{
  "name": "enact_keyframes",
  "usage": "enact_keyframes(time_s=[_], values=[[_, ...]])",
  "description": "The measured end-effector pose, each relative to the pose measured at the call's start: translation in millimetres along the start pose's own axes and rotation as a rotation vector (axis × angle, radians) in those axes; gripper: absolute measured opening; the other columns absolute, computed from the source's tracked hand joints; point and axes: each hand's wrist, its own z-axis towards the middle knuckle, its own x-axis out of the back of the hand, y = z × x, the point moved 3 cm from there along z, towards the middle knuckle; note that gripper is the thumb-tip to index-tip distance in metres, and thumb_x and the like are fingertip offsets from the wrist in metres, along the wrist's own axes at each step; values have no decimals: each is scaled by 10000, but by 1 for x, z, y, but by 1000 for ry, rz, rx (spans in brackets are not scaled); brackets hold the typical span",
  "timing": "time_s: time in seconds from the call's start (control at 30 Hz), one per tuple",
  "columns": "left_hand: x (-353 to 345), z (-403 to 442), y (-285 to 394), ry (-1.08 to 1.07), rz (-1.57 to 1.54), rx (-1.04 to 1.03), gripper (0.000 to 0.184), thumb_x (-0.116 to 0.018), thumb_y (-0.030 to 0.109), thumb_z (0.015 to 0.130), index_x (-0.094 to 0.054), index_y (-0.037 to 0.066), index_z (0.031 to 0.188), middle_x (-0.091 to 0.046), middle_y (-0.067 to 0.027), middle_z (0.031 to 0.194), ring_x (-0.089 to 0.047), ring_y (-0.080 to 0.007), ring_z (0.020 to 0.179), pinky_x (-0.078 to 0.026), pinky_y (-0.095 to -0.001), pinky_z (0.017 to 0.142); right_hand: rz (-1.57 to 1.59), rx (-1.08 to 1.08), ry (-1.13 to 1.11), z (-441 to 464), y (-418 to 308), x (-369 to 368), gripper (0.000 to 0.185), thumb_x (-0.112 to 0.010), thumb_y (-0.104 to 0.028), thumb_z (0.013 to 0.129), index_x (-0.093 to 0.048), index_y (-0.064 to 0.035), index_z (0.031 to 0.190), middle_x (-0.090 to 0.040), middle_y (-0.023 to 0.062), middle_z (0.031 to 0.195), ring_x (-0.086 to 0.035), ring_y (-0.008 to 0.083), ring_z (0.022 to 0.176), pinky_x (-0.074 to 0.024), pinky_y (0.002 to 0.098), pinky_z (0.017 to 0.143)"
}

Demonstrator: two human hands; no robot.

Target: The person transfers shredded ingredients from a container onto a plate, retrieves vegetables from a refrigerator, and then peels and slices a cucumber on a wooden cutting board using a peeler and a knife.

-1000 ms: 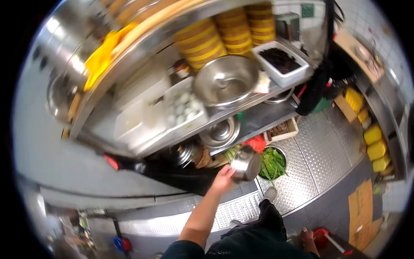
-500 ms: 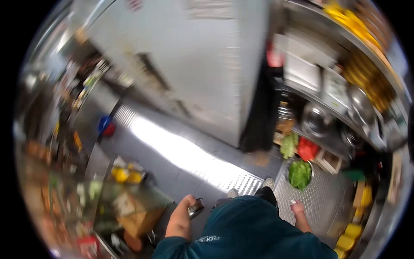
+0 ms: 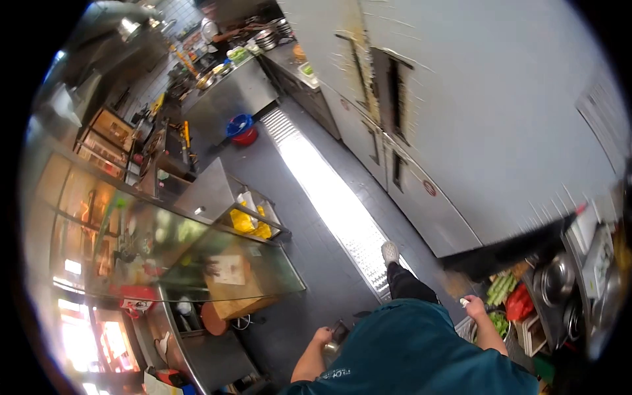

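My left hand [image 3: 322,337] is low in the view, its fingers closed on a metal container [image 3: 334,345] held beside my body. The container's exact kind does not show. My right hand [image 3: 473,307] hangs on the other side, closed around a small white thing [image 3: 465,302] too small to name. Below and behind that hand is a basin of green leafy vegetable [image 3: 500,324], partly covered by my forearm.
A metal floor grate [image 3: 322,191] runs ahead. Tall fridge doors [image 3: 454,125] line the right; a glass-fronted counter [image 3: 263,270] stands left. Farther off are a blue-and-red bucket [image 3: 242,130] and another person [image 3: 212,36]. Shelves with pans [image 3: 556,280] stand at right.
My view has swung left, so the fridge and shelves now lie farther right and the aisle shows. One foot has stepped forward beside the grate. Both hands keep their hold.
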Motion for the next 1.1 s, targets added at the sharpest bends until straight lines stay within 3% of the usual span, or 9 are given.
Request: enact_keyframes(time_s=[0.2, 0.33, 0.47, 0.6, 0.7, 0.8, 0.9, 1.07, 1.1], values=[[53, 14, 6, 76, -63, 62, 269, -710, 255, 896, -760, 33, 1040, -759, -176, 1013, -726, -302, 946, -545, -406, 850, -198, 175, -130, 151, -162, -15, 285, -753, -265, 906, -758, -49, 1093, -762, 187, 1042, -730, 293, 968, -550, 398, 871], [120, 30, 39, 125, -451, 274, 262, -813, 215, 798, -763, 23, 968, -749, -161, 929, -714, -262, 875, -549, -392, 792, -46, 272, -225, 229, -342, -25, 323, -744, -277, 917, -742, -32, 1128, -754, 198, 1080, -721, 334, 1024, -547, 414, 896], [210, 55, 111, 421, -429, 104, 303, -772, 173, 746, -725, 31, 1009, -743, -207, 946, -722, -368, 885, -551, -430, 811, -125, 585, -332, 295, -496, -61, 399, -761, -303, 912, -716, -14, 1185, -739, 214, 1133, -711, 353, 1073, -550, 413, 928], [317, 67, 205, 498, -669, 14, 224, -732, 102, 874, -699, 28, 1083, -744, -106, 906, -702, -185, 856, -539, -353, 742, -155, 761, -431, 330, -666, -95, 419, -761, -293, 915, -700, -13, 1221, -727, 218, 1164, -708, 351, 1081, -551, 409, 941], [399, 99, 250, 575, -767, -110, 227, -712, 90, 907, -681, 28, 1123, -733, -100, 899, -694, -159, 839, -540, -328, 727, -205, 845, -458, 340, -765, -116, 431, -759, -290, 916, -691, -14, 1241, -717, 220, 1188, -704, 353, 1090, -551, 411, 945], [500, 131, 299, 609, -822, -207, 167, -682, 101, 915, -682, 31, 1066, -718, -101, 853, -699, -171, 799, -555, -353, 738, -272, 888, -429, 363, -843, -141, 422, -749, -281, 923, -690, -13, 1244, -709, 224, 1206, -693, 354, 1114, -548, 415, 952], [592, 214, 319, 628, -611, -375, 307, -676, 132, 867, -642, 28, 1154, -713, -241, 953, -698, -432, 944, -557, -478, 790, -231, 832, -417, 388, -887, -158, 421, -741, -279, 928, -687, -10, 1246, -709, 222, 1212, -690, 350, 1124, -545, 416, 958], [757, 286, 405, 706, -275, -696, 224, -636, 121, 905, -631, 41, 1114, -695, -248, 967, -674, -448, 951, -533, -538, 802, -154, 638, -390, 407, -951, -174, 391, -743, -212, 924, -687, 9, 1243, -726, 207, 1189, -708, 314, 1098, -549, 393, 947], [787, 293, 424, 657, -197, -648, 216, -635, 105, 903, -626, 42, 1109, -697, -247, 950, -677, -442, 939, -536, -548, 806, -107, 573, -397, 406, -962, -175, 382, -742, -194, 923, -688, 12, 1241, -729, 204, 1181, -711, 306, 1092, -550, 389, 943]])
